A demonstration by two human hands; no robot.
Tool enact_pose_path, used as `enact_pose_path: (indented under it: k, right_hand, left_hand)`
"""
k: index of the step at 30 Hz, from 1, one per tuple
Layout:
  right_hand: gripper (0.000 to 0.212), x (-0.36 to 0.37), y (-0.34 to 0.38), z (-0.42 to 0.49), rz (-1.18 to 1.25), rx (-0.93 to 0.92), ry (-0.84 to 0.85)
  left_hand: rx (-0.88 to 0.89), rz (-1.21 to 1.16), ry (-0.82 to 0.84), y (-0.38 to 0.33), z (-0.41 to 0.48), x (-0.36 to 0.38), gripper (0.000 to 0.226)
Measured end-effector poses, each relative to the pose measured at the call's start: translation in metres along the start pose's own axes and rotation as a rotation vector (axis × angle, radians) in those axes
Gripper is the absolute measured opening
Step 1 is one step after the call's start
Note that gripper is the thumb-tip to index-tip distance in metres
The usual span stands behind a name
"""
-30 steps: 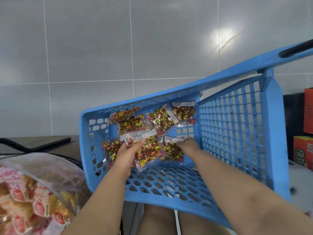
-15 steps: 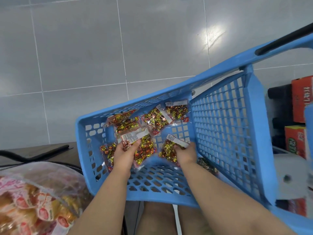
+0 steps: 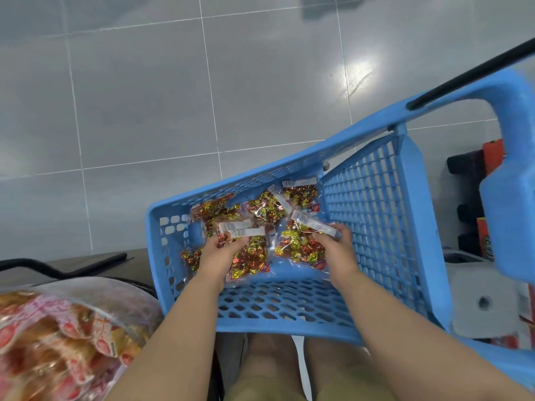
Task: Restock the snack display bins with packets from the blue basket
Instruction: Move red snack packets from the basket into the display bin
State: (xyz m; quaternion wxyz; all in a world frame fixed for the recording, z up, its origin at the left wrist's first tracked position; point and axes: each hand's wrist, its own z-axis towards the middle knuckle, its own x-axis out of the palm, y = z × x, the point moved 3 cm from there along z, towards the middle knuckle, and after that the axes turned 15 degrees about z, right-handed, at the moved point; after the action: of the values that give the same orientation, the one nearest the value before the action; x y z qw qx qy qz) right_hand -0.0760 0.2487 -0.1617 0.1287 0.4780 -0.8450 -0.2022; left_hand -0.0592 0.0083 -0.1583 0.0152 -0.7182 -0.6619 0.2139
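A blue basket (image 3: 373, 215) lies tilted on its side in front of me, with several clear packets of red and gold sweets heaped at its far end (image 3: 266, 206). My left hand (image 3: 215, 254) grips a packet (image 3: 249, 259) by its white label strip. My right hand (image 3: 337, 248) holds another packet (image 3: 298, 247), lifted off the basket's mesh, its label strip pinched under the fingers. Both forearms reach in over the basket's near wall.
A clear bin or bag of pink and orange wrapped snacks (image 3: 52, 342) sits at the lower left. A dark table edge (image 3: 86, 264) lies behind it. Red and orange cartons (image 3: 492, 160) and a white object (image 3: 483, 302) stand at the right. Grey tiled surface fills the background.
Both hands have closed on packets and pulled them up and toward me. The right hand's packet has come off the mesh. The view has tilted, showing the basket lower and to the right.
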Motion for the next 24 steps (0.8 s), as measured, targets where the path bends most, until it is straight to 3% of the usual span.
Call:
enact_pose_path:
  k: [2, 5, 8, 12, 14, 16, 20, 24]
  right_hand:
    - [0.04, 0.012, -0.004, -0.004, -0.013, 0.134, 0.15]
    - [0.039, 0.032, -0.014, -0.014, -0.363, 0.087, 0.273]
    - [0.037, 0.042, -0.023, -0.021, -0.472, -0.049, 0.254]
    - [0.031, 0.038, -0.027, -0.023, -0.547, -0.082, 0.309]
    - [0.043, 0.025, -0.02, -0.015, -0.659, -0.121, 0.214]
    - [0.043, 0.003, -0.015, 0.0, -0.977, -0.148, 0.09]
    - [0.055, -0.037, -0.034, 0.017, -1.7, 0.246, 0.171]
    - [0.077, -0.036, -0.044, 0.016, -1.867, 0.322, 0.267]
  left_hand:
    - [-0.015, -0.043, 0.046, -0.001, -0.007, 0.003, 0.099]
    - [-0.044, -0.202, 0.185, -0.008, -0.016, 0.014, 0.101]
    - [0.013, -0.162, 0.206, -0.012, -0.017, 0.023, 0.099]
    - [0.013, -0.129, 0.165, -0.004, -0.007, 0.027, 0.068]
    - [-0.026, -0.182, 0.124, 0.003, -0.003, 0.025, 0.072]
    - [-0.057, -0.215, 0.071, 0.009, -0.001, 0.025, 0.084]
    - [-0.074, -0.214, 0.074, 0.014, -0.005, 0.03, 0.103]
    - [-0.099, -0.236, 0.113, 0.022, -0.007, 0.034, 0.107]
